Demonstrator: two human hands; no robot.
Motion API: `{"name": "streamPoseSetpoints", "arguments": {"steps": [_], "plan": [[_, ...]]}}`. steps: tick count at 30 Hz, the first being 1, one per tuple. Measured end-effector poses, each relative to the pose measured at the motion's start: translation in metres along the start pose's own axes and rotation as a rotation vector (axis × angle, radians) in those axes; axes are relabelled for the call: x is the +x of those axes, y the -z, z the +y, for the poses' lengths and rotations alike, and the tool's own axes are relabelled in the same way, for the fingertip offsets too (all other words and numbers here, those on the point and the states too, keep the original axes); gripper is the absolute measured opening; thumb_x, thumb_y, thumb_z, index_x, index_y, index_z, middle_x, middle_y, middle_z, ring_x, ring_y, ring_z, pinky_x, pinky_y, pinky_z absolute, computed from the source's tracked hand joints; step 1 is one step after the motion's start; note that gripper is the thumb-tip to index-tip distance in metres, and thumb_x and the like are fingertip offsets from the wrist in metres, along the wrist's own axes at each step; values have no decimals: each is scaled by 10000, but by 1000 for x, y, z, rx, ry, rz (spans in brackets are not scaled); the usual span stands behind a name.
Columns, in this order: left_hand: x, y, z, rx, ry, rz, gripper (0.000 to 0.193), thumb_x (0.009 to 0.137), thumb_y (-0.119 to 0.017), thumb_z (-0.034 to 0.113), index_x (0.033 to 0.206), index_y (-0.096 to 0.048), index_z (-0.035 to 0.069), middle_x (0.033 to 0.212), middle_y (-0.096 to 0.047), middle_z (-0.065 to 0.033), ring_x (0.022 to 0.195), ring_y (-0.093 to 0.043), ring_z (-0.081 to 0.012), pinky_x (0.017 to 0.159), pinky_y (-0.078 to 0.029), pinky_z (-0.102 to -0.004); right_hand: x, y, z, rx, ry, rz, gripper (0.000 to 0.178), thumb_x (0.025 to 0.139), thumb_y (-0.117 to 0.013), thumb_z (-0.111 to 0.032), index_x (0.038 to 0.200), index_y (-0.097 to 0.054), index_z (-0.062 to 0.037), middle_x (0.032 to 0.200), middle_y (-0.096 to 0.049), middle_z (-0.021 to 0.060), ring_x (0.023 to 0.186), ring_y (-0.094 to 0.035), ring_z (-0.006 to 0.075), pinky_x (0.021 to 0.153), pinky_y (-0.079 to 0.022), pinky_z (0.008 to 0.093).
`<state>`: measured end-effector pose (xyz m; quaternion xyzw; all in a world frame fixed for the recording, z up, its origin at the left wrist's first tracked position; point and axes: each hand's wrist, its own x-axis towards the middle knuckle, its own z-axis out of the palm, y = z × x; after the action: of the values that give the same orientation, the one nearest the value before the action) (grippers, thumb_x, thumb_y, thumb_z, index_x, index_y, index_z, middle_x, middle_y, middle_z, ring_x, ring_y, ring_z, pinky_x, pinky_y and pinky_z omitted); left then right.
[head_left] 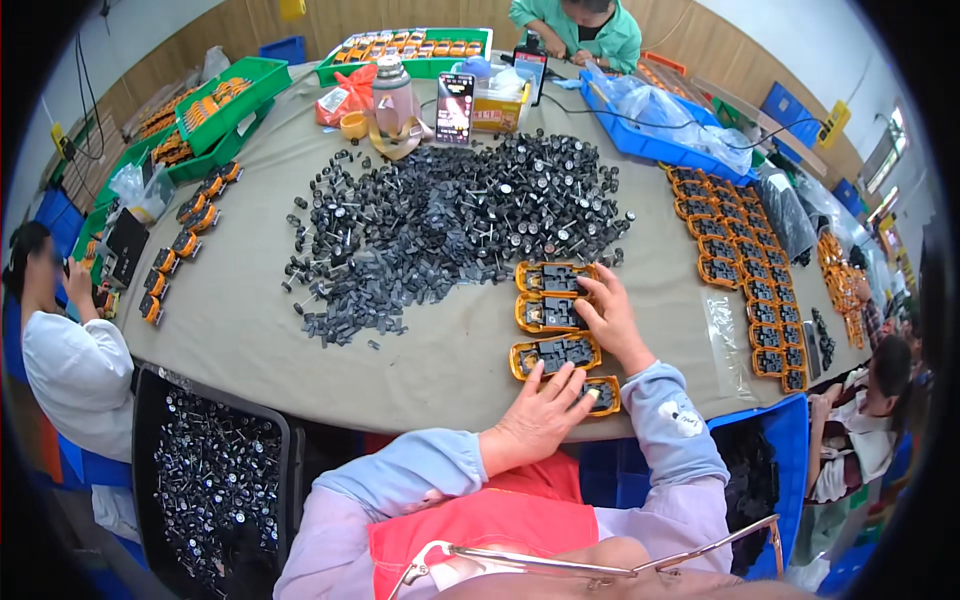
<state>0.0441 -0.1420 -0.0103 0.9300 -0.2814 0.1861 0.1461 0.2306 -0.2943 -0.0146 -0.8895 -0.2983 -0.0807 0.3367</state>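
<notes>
Four orange toy car shells with black inserts lie upside down in a column at the table's near side. My left hand [540, 420] rests over the lower end with fingers spread. Its fingertips touch the third car shell [553, 355] and the lowest car shell [603, 396], which it partly covers. At the right edge of the top car shell [548, 277] and the second car shell [545, 313] is my right hand [617, 318], thumb and fingers apart, touching them. A small pale yellow-green patch shows at a left fingertip.
Beyond the shells spreads a heap of black wheels, axles and small black pieces [440, 225]. Rows of orange car shells [735, 240] stand right. A phone [455, 108] and flask [393, 95] stand behind the heap. A black bin [145, 470] and blue crate [795, 460] flank me. Co-workers sit around.
</notes>
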Motion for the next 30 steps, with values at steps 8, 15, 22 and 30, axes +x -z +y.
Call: {"name": "streamPoseSetpoints", "arguments": {"steps": [8, 15, 22, 30], "plan": [[-24, 34, -49, -9, -26, 52, 409, 767, -685, 145, 1174, -675, 170, 1330, -598, -129, 1273, -543, -334, 1119, -321, -587, -13, -45, -44, -28, -41, 257, 434, 886, -674, -237, 1274, -592, -59, 1447, -446, 264, 1312, -460, 415, 1096, -375, 484], [-56, 57, -89, 3, -27, -16, 399, 783, -726, 185, 1175, -663, 156, 1363, -565, -124, 1319, -490, -348, 1130, -299, -612, -4, 41, 38, -233, -55, 433, 397, 895, -671, -237, 1260, -611, -91, 1415, -495, 178, 1298, -459, 376, 1094, -372, 495], [-90, 63, -84, -7, 137, 90, 388, 851, -713, 244, 1210, -615, 132, 1401, -484, -183, 1312, -457, -411, 1126, -288, -639, 15, 170, 185, -685, -133, 482, 365, 909, -670, -269, 1250, -646, -140, 1383, -539, 147, 1322, -462, 375, 1094, -378, 491], [-104, 57, -85, 88, 276, 68, 376, 890, -682, 297, 1190, -578, 95, 1359, -494, -190, 1297, -447, -425, 1105, -307, -653, 68, 209, 270, -769, -90, 198, 448, 952, -631, -334, 1352, -590, -136, 1437, -511, 168, 1385, -411, 394, 1135, -368, 470]]}}
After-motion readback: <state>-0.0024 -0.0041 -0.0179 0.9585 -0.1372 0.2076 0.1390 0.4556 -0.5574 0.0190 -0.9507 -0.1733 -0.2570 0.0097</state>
